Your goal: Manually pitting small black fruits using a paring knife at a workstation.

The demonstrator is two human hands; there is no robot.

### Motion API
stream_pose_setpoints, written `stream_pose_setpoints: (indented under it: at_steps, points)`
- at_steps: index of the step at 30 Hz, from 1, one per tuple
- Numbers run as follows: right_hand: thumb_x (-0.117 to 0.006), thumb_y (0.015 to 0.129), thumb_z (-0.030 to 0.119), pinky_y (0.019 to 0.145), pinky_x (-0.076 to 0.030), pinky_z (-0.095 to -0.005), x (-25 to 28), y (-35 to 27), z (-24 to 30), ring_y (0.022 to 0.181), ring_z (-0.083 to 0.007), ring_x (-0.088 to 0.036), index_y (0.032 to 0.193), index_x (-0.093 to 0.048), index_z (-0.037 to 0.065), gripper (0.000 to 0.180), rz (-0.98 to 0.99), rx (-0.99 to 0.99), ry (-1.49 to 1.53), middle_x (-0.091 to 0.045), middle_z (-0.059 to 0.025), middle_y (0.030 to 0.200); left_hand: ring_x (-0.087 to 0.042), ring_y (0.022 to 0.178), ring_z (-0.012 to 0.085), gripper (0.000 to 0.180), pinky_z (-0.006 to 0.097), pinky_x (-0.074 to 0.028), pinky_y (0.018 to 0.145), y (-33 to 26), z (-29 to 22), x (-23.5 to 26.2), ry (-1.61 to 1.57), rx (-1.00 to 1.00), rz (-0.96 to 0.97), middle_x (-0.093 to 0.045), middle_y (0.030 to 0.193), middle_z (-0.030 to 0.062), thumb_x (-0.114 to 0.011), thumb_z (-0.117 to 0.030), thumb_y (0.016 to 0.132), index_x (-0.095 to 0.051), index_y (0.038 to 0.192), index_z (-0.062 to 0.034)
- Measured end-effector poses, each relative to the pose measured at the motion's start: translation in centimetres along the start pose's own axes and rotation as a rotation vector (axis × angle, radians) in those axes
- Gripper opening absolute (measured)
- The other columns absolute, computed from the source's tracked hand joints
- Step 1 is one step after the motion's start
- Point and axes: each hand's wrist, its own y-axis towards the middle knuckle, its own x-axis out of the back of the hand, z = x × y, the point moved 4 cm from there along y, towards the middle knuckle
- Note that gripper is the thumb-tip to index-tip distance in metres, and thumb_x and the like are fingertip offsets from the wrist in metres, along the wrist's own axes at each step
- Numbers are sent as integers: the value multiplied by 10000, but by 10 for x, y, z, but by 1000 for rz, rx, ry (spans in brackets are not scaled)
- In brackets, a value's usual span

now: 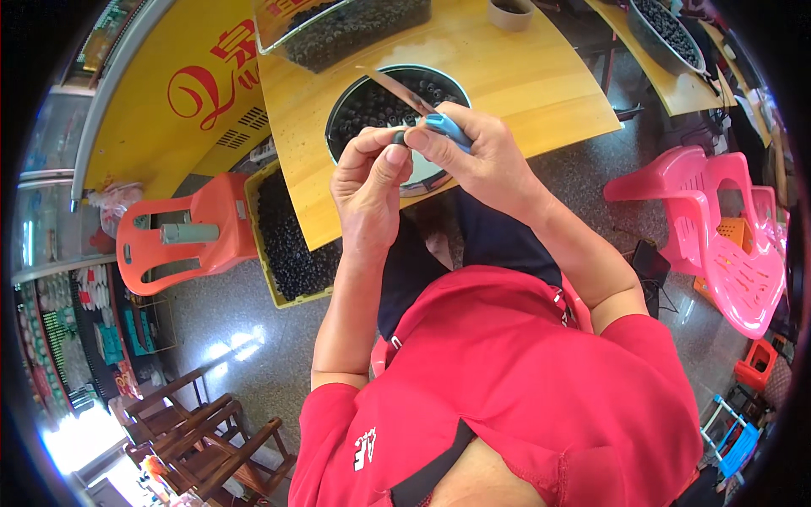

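Observation:
Between the thumb and fingers of my left hand (369,182) is a small dark round piece (400,137), pinched; its kind is too small to make out. My right hand (481,152) is closed round the blue handle of a knife (448,131). The knife's narrow, stained blade (393,87) points up and to the left. My right thumb meets the small dark piece as well. Both hands are above the near rim of a round metal bowl (439,184), which holds many dark round pieces (372,106) like those in the other containers.
The bowl is at the near edge of a wooden table (541,93). A clear bin (359,38) of dark pieces and a cup (510,14) stand farther back. Left are a yellow crate (274,291) and an orange chair (215,221); pink chairs (688,198) stand right.

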Motion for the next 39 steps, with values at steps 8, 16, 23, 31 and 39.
stream_pose_setpoints:
  at_steps: [8,16,23,31,39]
  points:
    - [-612,947,285,615,-411,-209,0,1,-6,712,-42,-503,852,-631,21,280,52,-163,146,-557,28,739,-555,858,103,145,227,-453,744,-1,1,4,190,-58,85,-577,937,25,-662,-8,869,-636,1011,-10]
    - [-616,945,279,547,-347,-185,25,4,-12,633,-15,-450,865,-641,31,262,-125,-107,199,-556,40,720,-615,866,185,150,277,-487,729,19,-8,28,-125,118,-43,-620,1107,172,-580,-5,905,-554,1049,-41]
    - [-621,938,288,500,-290,-170,44,2,-20,559,-6,-382,881,-656,41,256,-180,-122,192,-562,43,715,-564,725,113,110,232,-453,654,59,-15,46,437,177,1,-629,872,49,-605,-111,919,-622,956,-9]
    - [-616,943,288,500,-294,-171,47,-2,-25,564,-6,-383,892,-651,37,259,-182,-134,203,-556,38,718,-643,867,337,232,439,-489,740,84,26,28,1785,125,491,-679,850,154,-642,-280,833,-680,972,-98]
    - [-602,954,271,482,-272,-174,50,-2,-27,550,2,-363,898,-646,31,250,-168,-120,198,-540,39,716,-638,836,339,208,457,-481,716,84,51,26,1943,77,679,-668,829,147,-614,-281,841,-638,907,-85]
